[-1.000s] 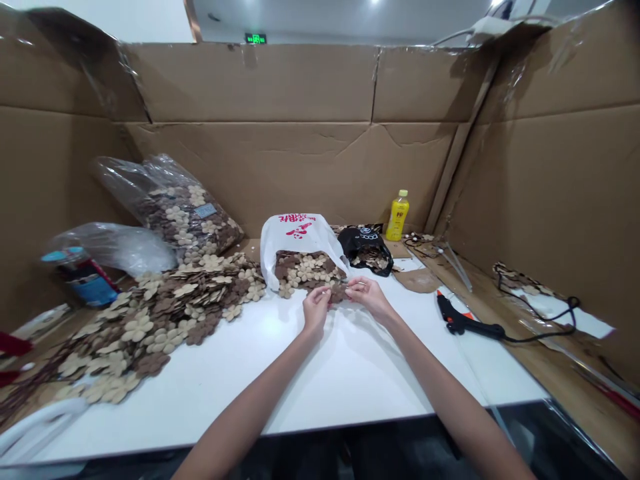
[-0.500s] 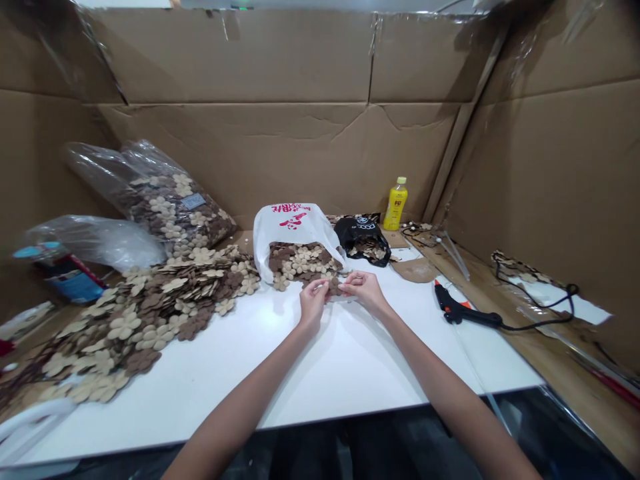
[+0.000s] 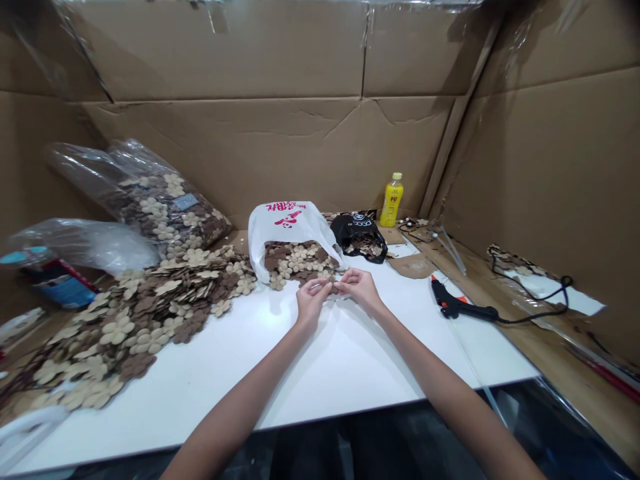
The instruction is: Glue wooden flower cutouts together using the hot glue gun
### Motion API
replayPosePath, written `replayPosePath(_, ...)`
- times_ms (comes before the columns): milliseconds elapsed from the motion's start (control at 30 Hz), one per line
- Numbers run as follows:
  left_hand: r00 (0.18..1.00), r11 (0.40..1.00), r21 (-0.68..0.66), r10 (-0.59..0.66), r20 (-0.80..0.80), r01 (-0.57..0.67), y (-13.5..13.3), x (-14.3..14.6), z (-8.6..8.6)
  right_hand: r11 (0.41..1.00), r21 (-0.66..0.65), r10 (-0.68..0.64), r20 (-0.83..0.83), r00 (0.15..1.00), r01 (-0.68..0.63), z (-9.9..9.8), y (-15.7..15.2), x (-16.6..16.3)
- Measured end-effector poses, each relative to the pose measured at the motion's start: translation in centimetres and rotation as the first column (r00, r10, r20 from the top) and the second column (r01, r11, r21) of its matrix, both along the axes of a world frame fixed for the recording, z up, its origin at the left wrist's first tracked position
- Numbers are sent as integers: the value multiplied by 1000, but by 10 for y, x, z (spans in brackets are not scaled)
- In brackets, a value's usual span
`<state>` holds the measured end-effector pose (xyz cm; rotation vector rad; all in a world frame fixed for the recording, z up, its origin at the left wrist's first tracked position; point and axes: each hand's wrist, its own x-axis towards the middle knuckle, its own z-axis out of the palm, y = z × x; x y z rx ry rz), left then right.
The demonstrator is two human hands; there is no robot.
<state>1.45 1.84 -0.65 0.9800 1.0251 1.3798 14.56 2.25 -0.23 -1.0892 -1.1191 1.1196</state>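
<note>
The left hand [image 3: 313,300] and right hand [image 3: 360,290] each had a closed grip, pinching a small brown cut-out flower [image 3: 334,289] (mostly hidden by the fingers) just above the white tabletop [image 3: 210,380], near a white plastic bag [image 3: 285,230] spilling more flowers [image 3: 300,261]. A hot glue gun [image 3: 453,307] lay off to the right.

Craft workshop, cardboard walls [image 3: 215,160], hot glue gun [image 3: 453,307], flower cutouts [image 3: 150,313]

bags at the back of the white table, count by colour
clear plastic bags: 2, the flower-filled bag and the bag left of it
white plastic bag: 1
black plastic bag: 1
total: 4
</note>
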Motion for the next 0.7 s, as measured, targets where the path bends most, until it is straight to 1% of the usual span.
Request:
replayPosePath(67, 1000, 1000, 8, 2, 17, -2, 0, 0, 0, 999, -3, -48, -7, 999, 48, -1, -1, -3)
replayPosePath(100, 1000, 1000, 19, 3, 22, -3, 1, 0, 0, 998, -26, -54, -38, 998, 53, -1, -2, -5)
replayPosePath(133, 1000, 999, 34, 4, 24, -5, 1, 0, -1, 998, -57, -32, -83, 996, 28, -2, -3, -8)
replayPosePath(200, 1000, 998, 61, 8, 12, -9, 2, 0, -2, 990, -106, 76, -189, 979, -97, -2, -5, -13)
replayPosePath(267, 1000, 997, 80, 16, -10, -15, 3, -1, -3, 973, -108, 170, -268, 948, -204, -1, -8, -19)
replayPosePath(333, 999, 995, 101, 24, -31, -21, 3, -1, -2, 973, -84, 180, -316, 932, -216, -1, -10, -24)
replayPosePath(400, 999, 992, 123, 28, -41, -22, 2, 0, -1, 981, -59, 153, -345, 926, -184, 0, -11, -27)
replayPosePath(433, 999, 991, 131, 26, -39, -20, 2, 0, 0, 986, -39, 142, -341, 929, -165, 1, -10, -27)
replayPosePath(500, 999, 992, 122, 37, -3, -36, 1, 0, 2, 996, 14, 91, -272, 958, -91, 3, -8, -23)
replayPosePath(600, 990, 995, 32, 93, 108, -97, 1, 1, 3, 988, 127, -74, -94, 993, 85, 15, -3, -9)
replayPosePath(633, 985, 994, -5, 105, 135, -105, 2, 2, 2, 981, 158, -109, -42, 993, 115, 22, -2, -6)
replayPosePath(667, 984, 995, -33, 102, 145, -98, 3, 2, 0, 980, 172, -105, 16, 994, 100, 30, -1, -6)
replayPosePath(700, 988, 996, -41, 85, 131, -80, 4, 2, -2, 985, 166, -56, 82, 995, 41, 39, -1, -9)
